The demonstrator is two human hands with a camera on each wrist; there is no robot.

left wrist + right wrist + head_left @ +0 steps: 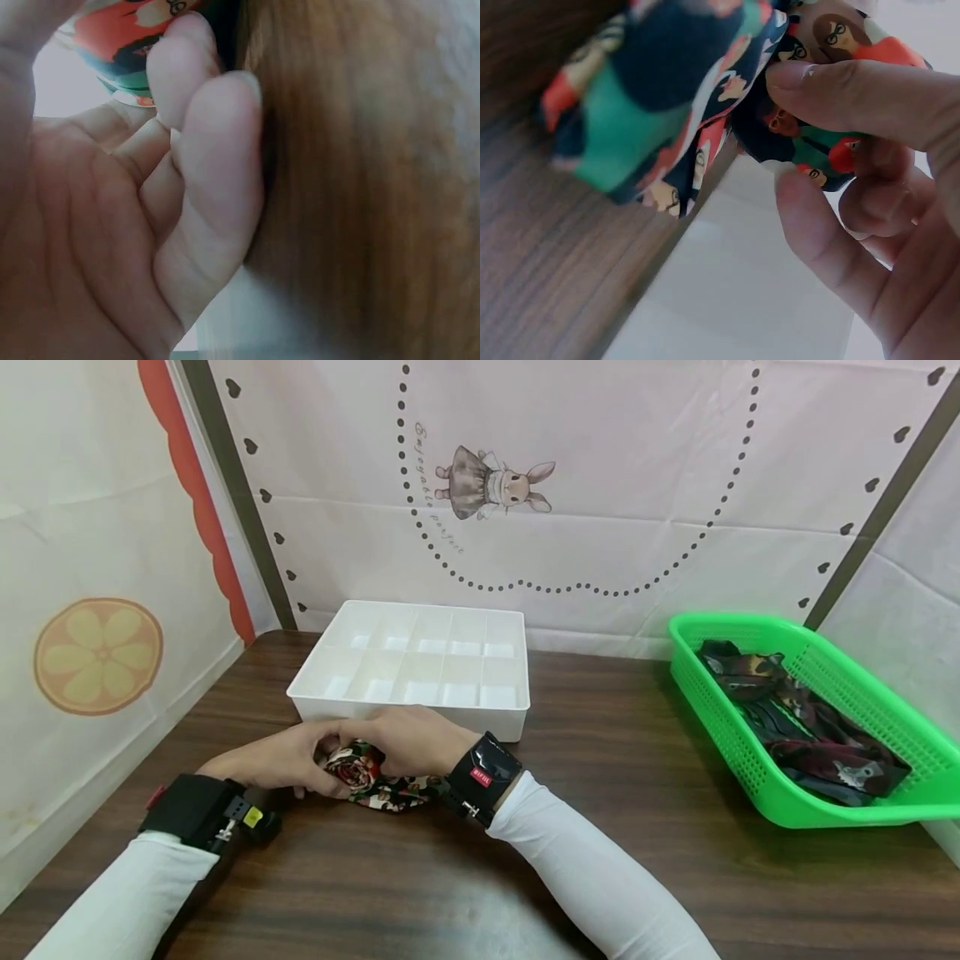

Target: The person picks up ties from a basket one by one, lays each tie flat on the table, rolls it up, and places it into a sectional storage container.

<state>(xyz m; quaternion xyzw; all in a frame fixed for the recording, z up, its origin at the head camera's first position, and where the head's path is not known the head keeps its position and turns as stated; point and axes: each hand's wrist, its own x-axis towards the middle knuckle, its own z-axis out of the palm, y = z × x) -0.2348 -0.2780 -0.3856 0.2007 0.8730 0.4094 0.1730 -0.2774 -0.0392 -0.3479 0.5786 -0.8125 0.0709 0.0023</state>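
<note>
While both hands are meeting just before the white tray, they are working a soft printed cloth on the dark wood-grain desk. The left hand is curling its fingers round the bunched end, and the right hand is pinching a fold of it between thumb and fingers. The cloth is lying partly on the desk, touching both hands. The tray is rigid plastic, split into square cells. Well apart at right, a perforated green basket is holding more dark cloths.
</note>
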